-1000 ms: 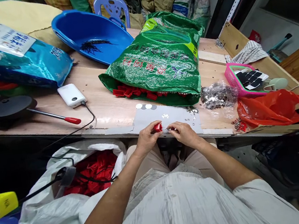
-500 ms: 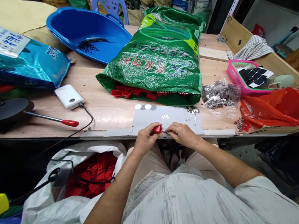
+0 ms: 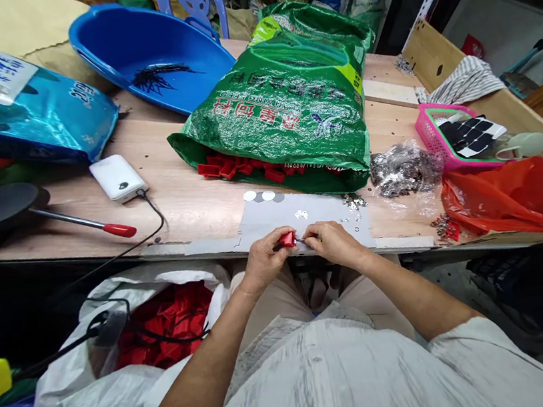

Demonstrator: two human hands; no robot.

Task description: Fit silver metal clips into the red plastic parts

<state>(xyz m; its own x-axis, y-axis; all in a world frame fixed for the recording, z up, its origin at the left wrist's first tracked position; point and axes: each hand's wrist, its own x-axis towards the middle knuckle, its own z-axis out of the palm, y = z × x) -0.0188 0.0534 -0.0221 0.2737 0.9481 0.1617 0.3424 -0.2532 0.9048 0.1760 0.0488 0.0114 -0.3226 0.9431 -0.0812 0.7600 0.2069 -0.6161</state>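
Low and centre of the frame, at the near edge of the counter (image 3: 191,205), you work over a grey card sheet (image 3: 298,216). Your left hand (image 3: 263,263) is closed in a pinch on a small red plastic piece (image 3: 286,239), which lies between your hands and nearer the left. Its long axis runs roughly left to right, though its exact shape is too small to tell. Your right hand (image 3: 335,245) is curled, its fingertips pinching a thin silver sliver (image 3: 301,242) that touches the red piece's right end. At upper centre lies a green woven sack (image 3: 282,101) with red pieces (image 3: 226,168) spilling from its mouth. To the right sits a clear bag of silver bits (image 3: 405,170). At lower left, a white sack (image 3: 90,390) holds more red pieces (image 3: 167,326).
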